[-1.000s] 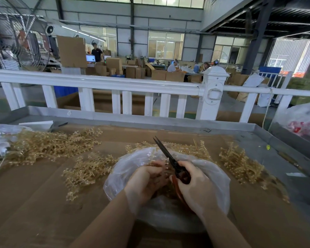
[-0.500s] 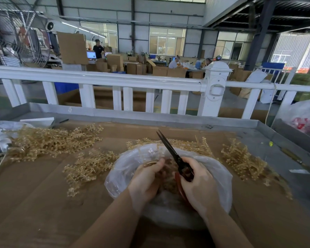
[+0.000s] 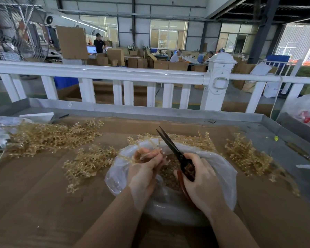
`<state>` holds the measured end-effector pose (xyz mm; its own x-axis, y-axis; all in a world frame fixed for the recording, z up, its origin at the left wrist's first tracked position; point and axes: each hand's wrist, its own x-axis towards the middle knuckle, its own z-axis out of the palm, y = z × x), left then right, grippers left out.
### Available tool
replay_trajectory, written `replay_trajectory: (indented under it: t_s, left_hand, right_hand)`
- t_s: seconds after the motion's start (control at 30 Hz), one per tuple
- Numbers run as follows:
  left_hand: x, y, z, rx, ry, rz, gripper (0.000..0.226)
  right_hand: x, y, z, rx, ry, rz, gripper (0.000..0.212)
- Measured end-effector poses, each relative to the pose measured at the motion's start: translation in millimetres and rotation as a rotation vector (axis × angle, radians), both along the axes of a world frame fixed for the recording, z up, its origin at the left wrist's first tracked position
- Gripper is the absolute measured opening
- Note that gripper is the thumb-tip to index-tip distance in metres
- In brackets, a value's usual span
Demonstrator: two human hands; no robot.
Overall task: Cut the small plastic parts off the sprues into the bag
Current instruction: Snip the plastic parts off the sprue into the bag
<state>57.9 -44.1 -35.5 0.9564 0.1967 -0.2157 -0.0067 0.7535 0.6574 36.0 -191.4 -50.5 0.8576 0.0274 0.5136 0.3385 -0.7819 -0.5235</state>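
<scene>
— Cardboard (image 3: 34, 194) is covering the metal-edged work table (image 3: 268, 127), and a white railing (image 3: 115, 74) is running along its far side. Beyond it a warehouse floor is showing stacked cartons (image 3: 115, 56) and a few people working at benches. What are the hands doing?

— Both are working over a clear plastic bag (image 3: 222, 169) lying open on the cardboard just in front of the person. The left hand (image 3: 145, 170) is curling its fingers round a tan plastic sprue (image 3: 131, 159), holding it above the bag's mouth. Part of the sprue is sticking out to the left over the bag's rim.

— And the other one?

— The right hand (image 3: 202, 183) is gripping a pair of scissors (image 3: 172, 149) by the reddish handles, fingers wrapped through and around them. The dark blades are pointing up and away from the person, tips slightly apart, passing just beside the left fingertips.

— Where are the cut parts sitting?

— A heap of small tan pieces (image 3: 168, 176) is lying inside the bag, between the two hands. I cannot tell single pieces apart.

— Anything else on the table?

— More sprues are lying in piles: a big pile on the left (image 3: 48, 136), a smaller pile near the bag's left side (image 3: 88, 163), a row behind the bag (image 3: 195, 140), and a pile on the right (image 3: 247, 154). A large fan (image 3: 20, 33) is standing far left behind the railing.
</scene>
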Motion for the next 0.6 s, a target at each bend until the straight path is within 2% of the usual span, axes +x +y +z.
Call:
replay_trajectory:
  t_s: [0.3, 0.6]
  left_hand:
    - [8.3, 7.6, 2.4, -0.055, -0.118, 0.1, 0.037]
    - [7.4, 6.9, -0.7, -0.011, -0.051, 0.143, 0.032]
  right_hand:
    - [-3.2, 0.5, 0.7, -0.121, 0.067, 0.096, 0.051]
    - [-4.6, -0.2, 0.5, -0.195, 0.074, 0.114, 0.054]
